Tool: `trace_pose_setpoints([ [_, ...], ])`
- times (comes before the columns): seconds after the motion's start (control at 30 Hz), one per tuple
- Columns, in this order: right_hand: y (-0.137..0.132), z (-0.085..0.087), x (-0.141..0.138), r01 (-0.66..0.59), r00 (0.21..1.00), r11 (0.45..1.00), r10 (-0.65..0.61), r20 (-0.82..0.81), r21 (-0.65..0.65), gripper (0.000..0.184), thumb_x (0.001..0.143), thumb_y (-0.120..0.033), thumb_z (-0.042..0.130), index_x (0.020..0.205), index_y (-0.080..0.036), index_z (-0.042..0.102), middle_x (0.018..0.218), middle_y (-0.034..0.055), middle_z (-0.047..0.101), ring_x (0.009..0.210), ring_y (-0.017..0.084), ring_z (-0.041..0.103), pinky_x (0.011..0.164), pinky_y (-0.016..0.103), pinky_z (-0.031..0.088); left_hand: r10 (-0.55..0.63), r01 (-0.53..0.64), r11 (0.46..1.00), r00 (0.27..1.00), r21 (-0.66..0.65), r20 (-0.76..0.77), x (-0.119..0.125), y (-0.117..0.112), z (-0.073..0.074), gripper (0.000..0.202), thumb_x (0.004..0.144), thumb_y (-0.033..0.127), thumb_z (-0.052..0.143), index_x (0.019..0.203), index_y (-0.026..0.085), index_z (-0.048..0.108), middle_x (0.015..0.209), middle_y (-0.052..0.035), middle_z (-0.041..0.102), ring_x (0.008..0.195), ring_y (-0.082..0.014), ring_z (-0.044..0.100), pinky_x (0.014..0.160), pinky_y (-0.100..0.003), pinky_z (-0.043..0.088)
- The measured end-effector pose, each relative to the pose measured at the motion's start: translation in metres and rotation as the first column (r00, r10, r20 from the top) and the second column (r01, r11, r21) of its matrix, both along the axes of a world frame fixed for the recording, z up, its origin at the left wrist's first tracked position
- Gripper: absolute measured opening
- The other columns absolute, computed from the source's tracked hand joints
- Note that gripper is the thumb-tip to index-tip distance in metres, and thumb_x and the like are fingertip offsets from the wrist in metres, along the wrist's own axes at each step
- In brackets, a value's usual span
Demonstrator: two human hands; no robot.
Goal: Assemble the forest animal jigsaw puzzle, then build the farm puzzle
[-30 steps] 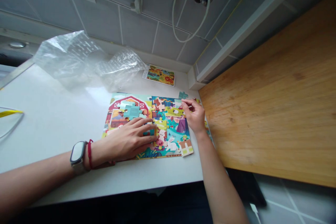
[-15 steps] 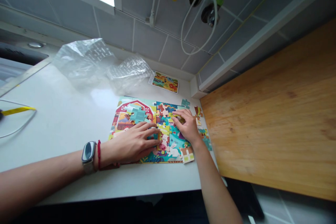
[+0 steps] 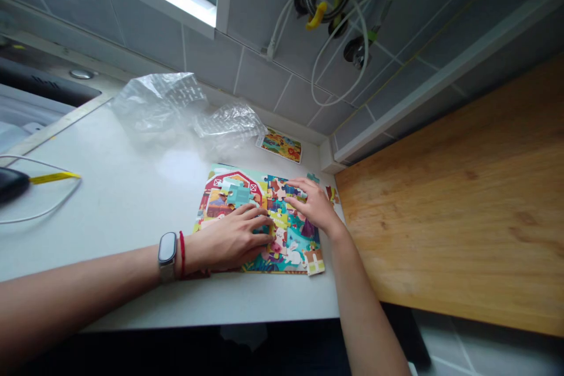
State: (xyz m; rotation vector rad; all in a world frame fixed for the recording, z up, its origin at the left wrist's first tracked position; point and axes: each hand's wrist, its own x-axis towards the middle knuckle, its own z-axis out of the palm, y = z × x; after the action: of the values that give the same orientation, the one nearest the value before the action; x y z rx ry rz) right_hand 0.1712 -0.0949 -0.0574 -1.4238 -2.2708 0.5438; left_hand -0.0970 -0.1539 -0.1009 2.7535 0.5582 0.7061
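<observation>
A children's jigsaw puzzle (image 3: 233, 179) with a red barn and farm animals lies on the white countertop, partly assembled on its printed base. My left hand (image 3: 231, 238) rests flat on its lower middle, fingers spread and holding nothing visible. My right hand (image 3: 315, 207) touches the pieces at the puzzle's right side, with its fingertips on them. A loose teal puzzle piece (image 3: 238, 195) lies on the barn area, above my left hand. Another piece (image 3: 314, 262) sits at the lower right corner. Small loose pieces (image 3: 332, 195) lie beyond the right edge.
A small picture card (image 3: 279, 145) and crumpled clear plastic wrap (image 3: 156, 107) lie behind the puzzle. A wooden board (image 3: 453, 200) stands to the right. A sink (image 3: 30, 106) and a yellow-tipped cable (image 3: 53, 176) are at left. Hoses hang on the tiled wall.
The view has swung, so the counter and puzzle sit further right in the picture and more of the wall shows. Both hands stay on the puzzle, with my right hand's fingers shifted slightly.
</observation>
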Motion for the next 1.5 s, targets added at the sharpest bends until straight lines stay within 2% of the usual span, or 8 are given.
trace_pose_setpoints([
  [0.27,0.051,0.001,-0.027,-0.173,0.949,0.965,0.217,0.228,-0.197,0.053,0.082,-0.018,0.086,0.133,-0.020,0.072,0.130,0.0112,0.070,0.121,0.026,0.066,0.108,0.038,0.049,-0.014,0.014,1.000,1.000,0.014,0.008,0.000,0.001,-0.001,0.020,0.103,0.028,0.061,0.119,0.025,0.072,0.129,-0.0084,0.067,0.118,-0.0302,0.058,0.107,-0.047,0.040],
  [0.47,0.062,0.002,-0.032,-0.055,0.926,0.959,0.153,0.346,-0.277,0.071,0.071,-0.024,0.095,0.137,-0.019,0.070,0.125,0.0109,0.065,0.120,0.029,0.063,0.106,0.037,0.048,-0.025,0.024,0.999,0.999,0.026,0.029,-0.002,0.001,0.000,0.019,0.102,0.029,0.063,0.117,0.025,0.073,0.125,-0.0087,0.068,0.114,-0.0289,0.059,0.105,-0.046,0.041],
  [0.67,0.064,0.005,-0.038,0.012,0.938,0.956,0.090,0.335,-0.292,0.050,0.064,-0.022,0.097,0.111,-0.019,0.078,0.109,0.0067,0.067,0.105,0.026,0.066,0.094,0.034,0.050,-0.014,0.014,0.999,1.000,0.029,0.021,-0.002,0.001,-0.005,0.020,0.100,0.030,0.064,0.117,0.025,0.073,0.122,-0.0100,0.069,0.118,-0.0310,0.058,0.104,-0.047,0.042],
  [0.9,0.062,0.011,-0.043,0.090,0.968,0.968,-0.030,0.249,-0.233,0.047,0.057,-0.017,0.096,0.093,-0.019,0.067,0.087,-0.0019,0.068,0.084,0.019,0.064,0.080,0.030,0.049,-0.013,0.012,1.000,0.999,0.028,0.034,-0.003,0.002,-0.006,0.018,0.102,0.031,0.062,0.114,0.026,0.074,0.121,-0.0096,0.068,0.115,-0.0302,0.059,0.103,-0.047,0.043],
  [1.07,0.032,0.022,-0.038,0.137,0.988,0.975,-0.123,0.089,-0.174,0.026,0.077,-0.025,0.081,0.091,-0.021,0.059,0.083,-0.0028,0.066,0.076,0.016,0.064,0.074,0.028,0.051,0.001,-0.003,1.000,0.998,0.031,0.056,-0.004,0.001,-0.006,0.018,0.100,0.029,0.064,0.113,0.025,0.076,0.121,-0.0104,0.068,0.119,-0.0318,0.058,0.102,-0.046,0.043],
  [1.2,-0.023,0.027,-0.019,0.208,0.934,0.953,-0.260,-0.243,-0.221,0.036,0.076,-0.036,0.082,0.104,-0.024,0.062,0.086,-0.0013,0.067,0.080,0.018,0.068,0.073,0.029,0.056,-0.004,0.002,0.999,0.998,0.039,0.068,-0.003,0.001,-0.007,0.019,0.099,0.029,0.066,0.115,0.025,0.076,0.123,-0.0104,0.067,0.121,-0.0318,0.057,0.106,-0.047,0.042],
  [1.37,-0.079,0.014,0.002,0.263,0.891,0.852,-0.395,-0.224,-0.453,0.041,0.072,-0.042,0.086,0.105,-0.022,0.071,0.093,0.0035,0.073,0.076,0.019,0.068,0.061,0.028,0.056,-0.009,0.007,0.999,0.998,0.040,0.059,-0.004,0.000,-0.004,0.020,0.100,0.029,0.065,0.116,0.025,0.076,0.122,-0.0108,0.067,0.119,-0.0314,0.057,0.105,-0.046,0.043],
  [1.5,-0.092,-0.002,0.007,0.314,0.875,0.832,-0.440,-0.201,-0.457,0.041,0.067,-0.044,0.089,0.095,-0.020,0.072,0.095,0.0053,0.075,0.079,0.020,0.070,0.070,0.032,0.058,-0.004,0.002,0.999,0.999,0.040,0.040,-0.004,0.000,-0.003,0.021,0.102,0.031,0.063,0.117,0.026,0.076,0.121,-0.0111,0.067,0.122,-0.0322,0.056,0.105,-0.047,0.043],
])
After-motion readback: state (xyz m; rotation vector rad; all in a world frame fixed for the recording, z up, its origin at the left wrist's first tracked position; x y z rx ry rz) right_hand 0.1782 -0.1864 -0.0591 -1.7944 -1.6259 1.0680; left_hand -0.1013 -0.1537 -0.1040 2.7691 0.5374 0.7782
